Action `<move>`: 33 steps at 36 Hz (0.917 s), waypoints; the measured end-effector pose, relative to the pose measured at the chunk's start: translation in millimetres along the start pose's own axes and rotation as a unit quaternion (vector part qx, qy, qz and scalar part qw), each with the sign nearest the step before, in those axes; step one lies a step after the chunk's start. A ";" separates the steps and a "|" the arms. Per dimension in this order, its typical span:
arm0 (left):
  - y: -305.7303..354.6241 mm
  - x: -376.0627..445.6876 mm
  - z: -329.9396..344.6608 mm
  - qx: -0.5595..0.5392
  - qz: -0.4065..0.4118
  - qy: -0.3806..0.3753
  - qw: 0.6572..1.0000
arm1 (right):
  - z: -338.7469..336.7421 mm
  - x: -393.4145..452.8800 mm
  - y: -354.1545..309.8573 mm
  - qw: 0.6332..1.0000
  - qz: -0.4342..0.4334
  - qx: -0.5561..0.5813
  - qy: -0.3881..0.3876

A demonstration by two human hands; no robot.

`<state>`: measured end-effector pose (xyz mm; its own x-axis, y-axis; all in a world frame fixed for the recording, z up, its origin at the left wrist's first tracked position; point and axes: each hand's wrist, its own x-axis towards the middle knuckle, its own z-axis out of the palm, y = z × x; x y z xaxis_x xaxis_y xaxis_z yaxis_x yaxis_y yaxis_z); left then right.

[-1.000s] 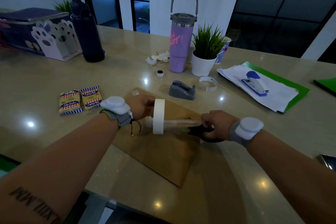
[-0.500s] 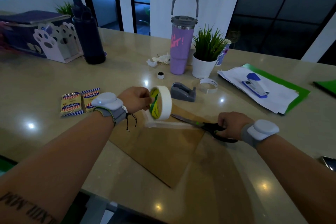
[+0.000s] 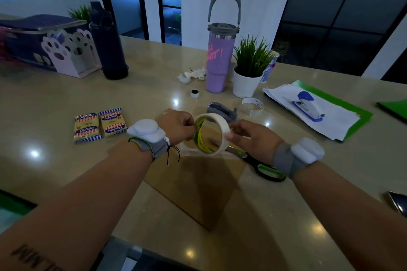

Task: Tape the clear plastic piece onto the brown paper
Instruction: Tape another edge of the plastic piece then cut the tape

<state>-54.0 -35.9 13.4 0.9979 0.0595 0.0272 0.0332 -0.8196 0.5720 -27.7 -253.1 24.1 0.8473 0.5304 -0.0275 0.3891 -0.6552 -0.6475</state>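
Note:
A sheet of brown paper [image 3: 198, 191] lies flat on the table in front of me. Above its far part both hands hold a roll of white tape [image 3: 222, 126] with a yellow-green inner core. My left hand [image 3: 176, 126] pinches the roll's left side. My right hand [image 3: 253, 138] has its fingertips on the roll's right rim. Black scissors with green-lined handles [image 3: 264, 167] lie on the paper's right edge, under my right wrist. A clear plastic piece [image 3: 187, 147] lies faintly visible on the paper below the roll; its outline is hard to make out.
Behind the hands stand a grey tape dispenser [image 3: 222, 112], a clear tape ring [image 3: 252, 105], a purple tumbler [image 3: 217, 66] and a potted plant [image 3: 247, 72]. Two cracker packs [image 3: 99, 125] lie at the left. A blue stapler [image 3: 307, 106] rests on white papers at the right.
My right hand has let go of the scissors, which now lie on the table, and has come up to the tape roll. The roll has turned its open side toward me.

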 end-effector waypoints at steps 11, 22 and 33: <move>-7.4 -6.2 3.0 -0.038 0.000 0.016 0.999 | 10.2 5.1 -21.7 0.990 0.003 0.142 0.000; -53.4 -42.4 24.4 0.173 0.029 -0.173 0.969 | -15.2 10.9 13.1 0.989 0.043 -0.134 0.055; -27.0 -52.7 37.2 0.265 0.039 -0.170 0.948 | -14.1 27.3 60.0 0.944 0.103 -0.312 0.035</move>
<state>-105.4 -38.2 -34.0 0.9560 -0.1265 -0.2646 -0.1075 -0.9906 0.0851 24.0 -285.5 -4.7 0.9417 0.3341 -0.0388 0.3316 -0.9415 -0.0595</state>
